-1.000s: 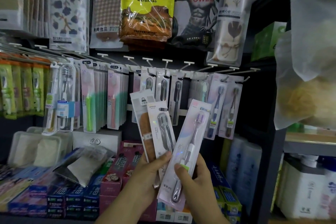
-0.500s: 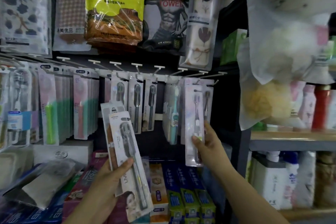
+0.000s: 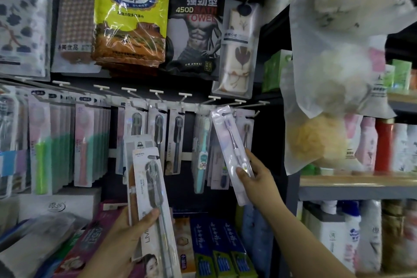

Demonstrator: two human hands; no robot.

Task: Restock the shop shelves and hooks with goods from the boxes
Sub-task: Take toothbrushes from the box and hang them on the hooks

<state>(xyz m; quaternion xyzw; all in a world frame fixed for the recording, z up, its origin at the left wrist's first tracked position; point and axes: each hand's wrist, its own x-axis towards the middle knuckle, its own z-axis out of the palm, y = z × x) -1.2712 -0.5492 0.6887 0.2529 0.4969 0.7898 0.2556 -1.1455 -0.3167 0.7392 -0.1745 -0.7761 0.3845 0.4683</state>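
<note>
Right hand (image 3: 255,172) pinched a purple toothbrush pack (image 3: 230,153), thumb on the front of the lower half, fingers curled behind; the pack was tilted, top leaning left, its hang hole up at the hook row (image 3: 216,98), though I couldn't tell whether the hole was on a peg. Left hand (image 3: 128,230) gripped two more packs by their lower part, thumb across the front: a grey toothbrush pack (image 3: 152,198) in front and a brown-backed pack (image 3: 133,165) behind it, mostly hidden. All three were flat card backs with clear glossy blister fronts, long and narrow. The hook row carried white metal pegs with flat tag holders at the tips; hanging toothbrush packs (image 3: 158,128) filled them, dark-bristled ones in the middle, a teal one (image 3: 202,153) just left of the purple pack, pink and green ones (image 3: 67,142) in dense stacks further left. Above hung soft film bags: a yellow crinkly bath-towel bag (image 3: 132,16), a black "450D" towel bag (image 3: 196,29), and a clear sleeve with a cream leaf-print cloth (image 3: 239,49). Below sat rectangular cardboard toothpaste boxes (image 3: 216,248), blue ones standing on end, pink ones to their left. On the right, frosted plastic bags held fluffy mesh bath puffs (image 3: 320,137), white and yellow, hanging in front of a wood-edged shelf (image 3: 356,181) with bottles above and below it.
</note>
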